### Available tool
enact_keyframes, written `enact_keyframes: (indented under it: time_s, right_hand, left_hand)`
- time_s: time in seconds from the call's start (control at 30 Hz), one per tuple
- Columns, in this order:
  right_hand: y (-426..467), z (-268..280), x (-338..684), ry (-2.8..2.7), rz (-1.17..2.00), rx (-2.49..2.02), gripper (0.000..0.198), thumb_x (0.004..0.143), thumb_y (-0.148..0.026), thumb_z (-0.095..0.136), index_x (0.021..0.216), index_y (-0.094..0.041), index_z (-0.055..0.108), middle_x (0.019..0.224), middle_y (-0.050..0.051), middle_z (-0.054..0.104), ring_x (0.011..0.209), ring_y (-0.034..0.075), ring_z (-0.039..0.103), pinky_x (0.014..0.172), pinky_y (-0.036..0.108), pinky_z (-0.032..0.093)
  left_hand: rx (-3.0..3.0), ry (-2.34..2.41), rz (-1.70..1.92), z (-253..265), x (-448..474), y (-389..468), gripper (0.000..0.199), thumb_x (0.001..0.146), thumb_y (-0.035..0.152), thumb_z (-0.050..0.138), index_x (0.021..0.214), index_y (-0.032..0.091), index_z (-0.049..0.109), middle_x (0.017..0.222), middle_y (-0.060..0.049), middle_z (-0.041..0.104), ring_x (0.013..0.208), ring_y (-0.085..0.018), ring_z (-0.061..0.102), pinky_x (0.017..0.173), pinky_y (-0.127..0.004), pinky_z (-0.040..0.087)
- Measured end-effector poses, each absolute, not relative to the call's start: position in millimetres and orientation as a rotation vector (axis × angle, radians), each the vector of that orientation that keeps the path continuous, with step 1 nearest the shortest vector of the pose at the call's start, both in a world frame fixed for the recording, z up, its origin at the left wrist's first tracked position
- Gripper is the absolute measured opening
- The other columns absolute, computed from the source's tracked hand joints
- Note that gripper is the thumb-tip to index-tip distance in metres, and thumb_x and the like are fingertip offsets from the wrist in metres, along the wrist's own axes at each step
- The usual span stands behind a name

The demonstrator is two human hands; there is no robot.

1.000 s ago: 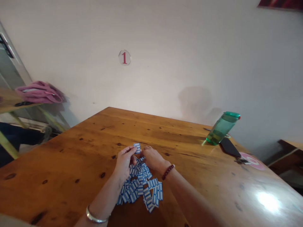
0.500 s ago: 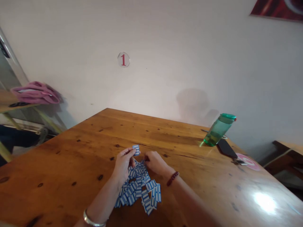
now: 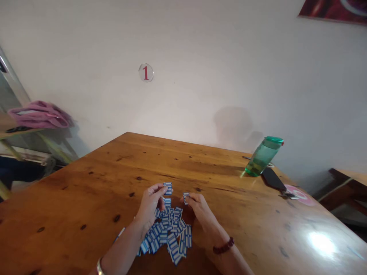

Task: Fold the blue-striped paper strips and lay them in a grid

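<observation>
Blue-and-white card point(image 3: 168, 187) we pinch in our left hand point(image 3: 149, 202), another card point(image 3: 186, 196) in our right hand point(image 3: 200, 208), probably edge-held for visible faces; loose pile point(image 3: 164, 227) on table point(image 3: 109, 164), nearby for easy reach.

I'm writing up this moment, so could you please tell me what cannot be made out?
Head view: any wording on the cards in the left hand is too small.
Head view: the right hand partly covers its card.
Head view: the left forearm hides part of the pile.
Head view: the red picture is cut by the top and right edges.
</observation>
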State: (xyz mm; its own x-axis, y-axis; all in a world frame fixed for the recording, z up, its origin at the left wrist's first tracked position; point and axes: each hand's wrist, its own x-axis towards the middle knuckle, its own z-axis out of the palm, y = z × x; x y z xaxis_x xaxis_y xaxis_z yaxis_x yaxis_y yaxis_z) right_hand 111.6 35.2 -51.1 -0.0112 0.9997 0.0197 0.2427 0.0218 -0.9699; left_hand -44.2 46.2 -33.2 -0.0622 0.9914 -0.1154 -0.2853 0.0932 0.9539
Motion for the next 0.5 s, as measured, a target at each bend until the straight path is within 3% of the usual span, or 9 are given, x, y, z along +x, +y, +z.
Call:
enact_keyframes:
  time_s: [0.2, 0.37, 0.5]
  right_hand:
    - [24, -32, 110, -1.168, 1.203, -1.178, 0.023, 0.062, -0.036, 0.064, 0.056, -0.014, 0.062, 0.053, -0.001, 0.053, 0.056, 0.012, 0.042, 0.056, 0.024, 0.03]
    - [20, -29, 103, -1.044, 1.277, -1.074, 0.02, 0.059, -0.032, 0.069, 0.058, -0.016, 0.057, 0.054, -0.003, 0.053, 0.052, 0.009, 0.04, 0.051, 0.022, 0.028]
    - [21, -35, 98, -1.047, 1.282, -1.105, 0.021, 0.06, -0.03, 0.065, 0.054, -0.017, 0.05, 0.047, -0.007, 0.041, 0.045, 0.007, 0.029, 0.045, 0.021, 0.021]
  left_hand:
    - [0.921, 1.167, 1.201, -35, -37, 42, 0.022, 0.059, 0.036, 0.063, 0.064, 0.017, 0.056, 0.026, 0.009, 0.041, 0.022, -0.005, 0.035, 0.028, -0.015, 0.019]
    - [0.974, 1.214, 1.146, -37, -32, 38, 0.021, 0.061, 0.036, 0.061, 0.063, 0.016, 0.056, 0.027, 0.009, 0.04, 0.023, -0.005, 0.035, 0.029, -0.015, 0.019]
    - [1.039, 1.186, 1.132, -38, -29, 36, 0.019, 0.063, 0.035, 0.059, 0.066, 0.016, 0.057, 0.031, 0.009, 0.042, 0.026, -0.006, 0.037, 0.03, -0.016, 0.021]
